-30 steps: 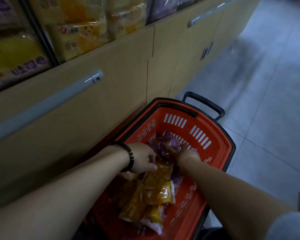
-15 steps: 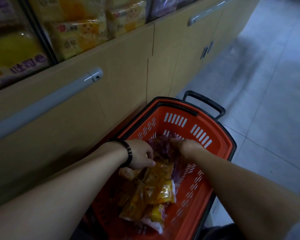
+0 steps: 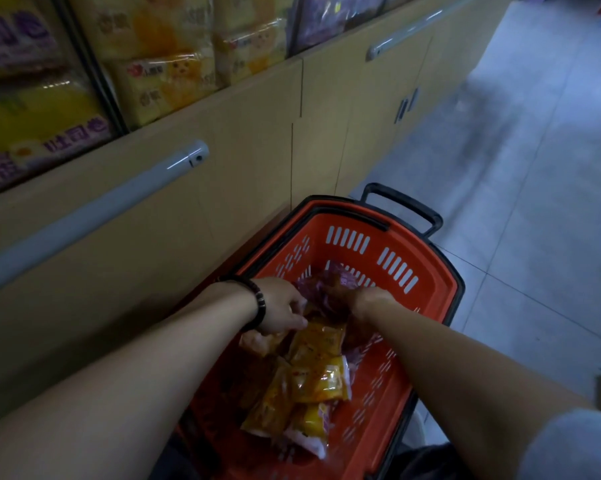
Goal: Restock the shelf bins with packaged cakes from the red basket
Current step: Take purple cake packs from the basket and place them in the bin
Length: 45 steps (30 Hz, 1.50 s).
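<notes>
Purple packets (image 3: 327,295) between left hand (image 3: 281,306) and right hand (image 3: 371,301), inside red basket (image 3: 356,226)

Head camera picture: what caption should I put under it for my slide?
Left hand and right hand reach among purple packets and yellow packets in the red basket.

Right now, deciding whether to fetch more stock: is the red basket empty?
Not empty. The red basket holds a pile of yellow packets, and the left hand and right hand reach into purple packets.
</notes>
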Tool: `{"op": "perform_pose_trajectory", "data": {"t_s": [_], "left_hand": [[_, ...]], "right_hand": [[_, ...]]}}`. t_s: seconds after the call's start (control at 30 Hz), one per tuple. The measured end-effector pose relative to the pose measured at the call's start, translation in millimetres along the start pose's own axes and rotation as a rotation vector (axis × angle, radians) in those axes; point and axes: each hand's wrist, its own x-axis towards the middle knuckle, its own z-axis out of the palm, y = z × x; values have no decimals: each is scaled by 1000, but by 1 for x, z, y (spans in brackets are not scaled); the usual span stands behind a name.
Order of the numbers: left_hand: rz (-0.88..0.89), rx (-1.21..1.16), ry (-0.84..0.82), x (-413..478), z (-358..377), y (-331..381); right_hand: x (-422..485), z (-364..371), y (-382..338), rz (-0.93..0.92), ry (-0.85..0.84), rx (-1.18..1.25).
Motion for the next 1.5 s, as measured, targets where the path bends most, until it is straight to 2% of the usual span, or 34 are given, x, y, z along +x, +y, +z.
{"op": "perform_pose_trajectory", "data": {"t_s": [0.3, 0.47, 0.53, 0.6, 0.73, 0.9, 1.03, 1.1, 1.17, 1.23, 1.27, 1.33, 1.4, 1.5], "left_hand": [[0, -12, 12, -2, -4, -5], [12, -17, 132, -4, -7, -6], [6, -115, 189, -2, -6, -9], [82, -230, 268, -4, -6, -8], [229, -446, 308, -16, -8, 6], [434, -723, 207, -23, -1, 18], [454, -906, 213, -27, -5, 13], [434, -1013, 308, -27, -11, 7], [444, -1155, 392, -25, -17, 2], [462, -1265, 477, -28, -21, 4], [461, -1272, 520, -28, -22, 4], [473, -1249, 546, -28, -24, 5], [495, -1239, 493, -31, -26, 6], [523, -1323, 417, -43, -32, 12]], "right_hand": [[-11, -16, 11, -23, 233, -6], [-48, -61, 14, -60, 331, 54], [-70, -84, 12, -99, 394, 103], [-96, -107, 7, -152, 431, 168], [-139, -128, -10, -254, 419, 351], [-155, -115, -26, -343, 404, 604], [-160, -115, -20, -383, 377, 719], [-163, -118, -11, -405, 304, 1045], [-162, -120, 3, -384, 375, 1324], [-158, -120, 17, -296, 553, 1261], [-158, -117, 20, -286, 567, 1167], [-158, -110, 17, -328, 462, 1058], [-157, -107, 9, -382, 384, 1051], [-159, -113, 4, -444, 366, 1083]]}}
